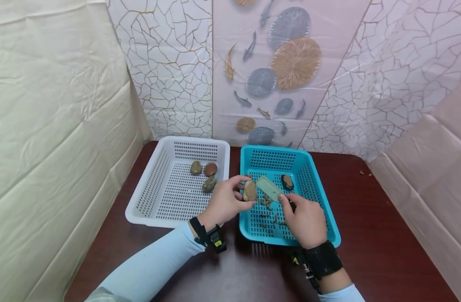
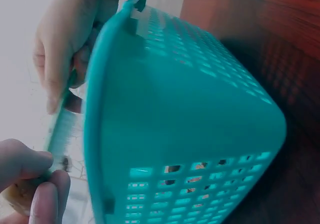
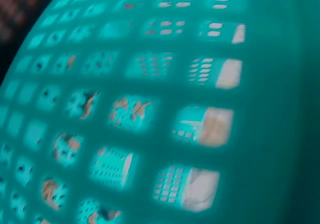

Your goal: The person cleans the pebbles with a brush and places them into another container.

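Observation:
Between thumb and fingers, my left hand [image 1: 226, 200] holds a tan stone [image 1: 250, 191] over the left side of a turquoise basket [image 1: 330, 228]. A pale green brush [image 1: 269, 188] is gripped by my right hand [image 1: 305, 220] above the same basket. Its head reaches toward the stone; in the left wrist view the bristles [image 2: 62, 131] come down close beside the stone [image 2: 21, 196], and fingers partly cover the contact. Inside the turquoise basket lie a dark stone with a brown patch [image 1: 287, 182] and several brown crumbs [image 1: 266, 202].
Left of it stands a white basket [image 1: 170, 222] with a greenish stone [image 1: 196, 167], a reddish stone [image 1: 210, 169] and a mottled stone [image 1: 209, 183]. Both baskets rest on a dark red table [image 1: 370, 235]. Cloth walls enclose the table. A few crumbs [image 1: 362, 172] lie at the right.

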The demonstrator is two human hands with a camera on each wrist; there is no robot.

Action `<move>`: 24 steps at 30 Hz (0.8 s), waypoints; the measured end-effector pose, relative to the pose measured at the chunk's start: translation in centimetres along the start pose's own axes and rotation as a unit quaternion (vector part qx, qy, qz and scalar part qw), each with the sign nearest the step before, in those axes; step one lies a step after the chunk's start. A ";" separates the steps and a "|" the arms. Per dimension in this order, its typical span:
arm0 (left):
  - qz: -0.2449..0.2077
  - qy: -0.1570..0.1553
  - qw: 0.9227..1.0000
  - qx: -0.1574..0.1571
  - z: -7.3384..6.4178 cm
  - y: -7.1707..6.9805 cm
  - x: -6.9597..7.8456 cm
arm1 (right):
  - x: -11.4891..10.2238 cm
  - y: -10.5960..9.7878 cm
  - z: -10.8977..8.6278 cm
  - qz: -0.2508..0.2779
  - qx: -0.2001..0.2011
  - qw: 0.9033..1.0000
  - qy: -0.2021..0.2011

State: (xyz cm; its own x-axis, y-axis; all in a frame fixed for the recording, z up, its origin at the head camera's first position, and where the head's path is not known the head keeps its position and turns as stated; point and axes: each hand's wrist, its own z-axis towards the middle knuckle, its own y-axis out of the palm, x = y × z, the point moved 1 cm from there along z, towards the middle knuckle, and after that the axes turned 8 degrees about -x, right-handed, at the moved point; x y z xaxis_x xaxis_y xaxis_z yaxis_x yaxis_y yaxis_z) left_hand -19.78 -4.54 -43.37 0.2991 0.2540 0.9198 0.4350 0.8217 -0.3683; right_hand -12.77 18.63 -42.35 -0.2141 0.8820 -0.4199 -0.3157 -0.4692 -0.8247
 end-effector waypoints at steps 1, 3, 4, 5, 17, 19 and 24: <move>-0.004 0.002 1.000 0.000 0.1 0.0 0.0 | -0.1 0.0 0.0 0.007 0.004 1.000 -0.003; -0.010 0.003 1.000 -0.002 0.2 0.0 0.1 | -0.4 0.0 0.0 0.024 0.009 1.000 -0.010; -0.017 0.002 1.000 -0.004 0.2 0.0 0.1 | -0.5 0.0 0.1 0.031 0.009 0.999 -0.011; -0.029 0.001 1.000 -0.006 0.2 0.1 0.1 | -0.6 0.0 0.1 0.039 0.007 0.999 -0.010; -0.116 -0.008 0.993 -0.018 0.2 0.6 -0.1 | 0.4 -1.0 0.7 0.017 -0.006 1.000 0.014; -0.131 -0.006 0.991 -0.023 0.2 0.7 -0.1 | 0.5 -1.2 0.7 0.008 0.008 1.000 0.015; -0.160 0.000 0.987 -0.032 0.3 1.0 0.1 | 0.3 -1.3 0.5 0.041 0.032 0.999 -0.004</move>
State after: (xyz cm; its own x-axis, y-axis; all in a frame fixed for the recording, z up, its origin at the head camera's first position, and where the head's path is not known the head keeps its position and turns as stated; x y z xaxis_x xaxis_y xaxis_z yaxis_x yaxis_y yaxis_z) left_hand -19.58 -3.57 -43.56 0.1373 -0.0132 0.9904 0.5597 0.8260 -0.0666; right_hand -12.87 19.45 -41.25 -0.2489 0.8407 -0.4810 -0.3559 -0.5413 -0.7618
